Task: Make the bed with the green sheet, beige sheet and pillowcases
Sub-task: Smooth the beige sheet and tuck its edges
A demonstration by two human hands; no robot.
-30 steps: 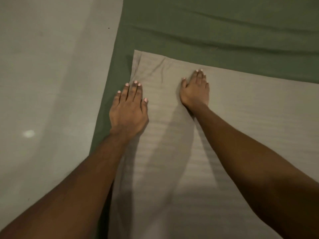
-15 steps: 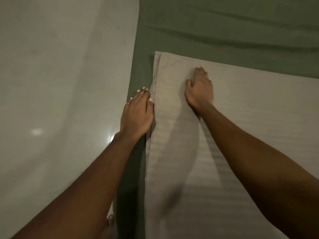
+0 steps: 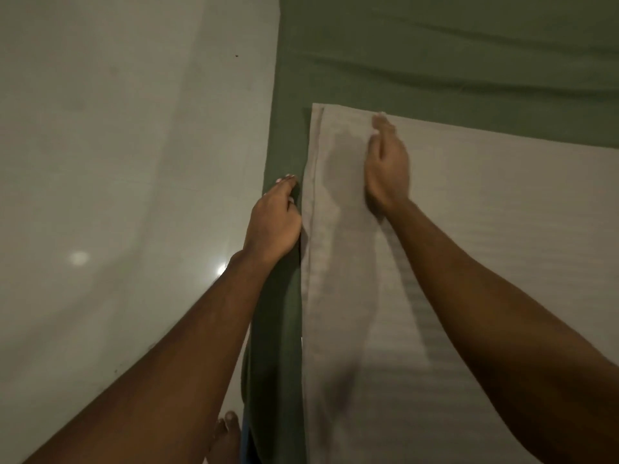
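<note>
Both hands are working the beige sheet's (image 3: 485,229) left edge.
Left hand (image 3: 274,222), fingers straight, is pressing the green sheet (image 3: 435,45) just beside the beige hem; right hand (image 3: 387,165), flat-fingered and blurred, is touching the beige sheet near its 11 o'clock corner.

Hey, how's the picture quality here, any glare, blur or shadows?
Head view: dim overall; two glare spots on the glossy floor; the right hand is motion-blurred at its fingertips and throws a soft shadow on the beige sheet.
</note>
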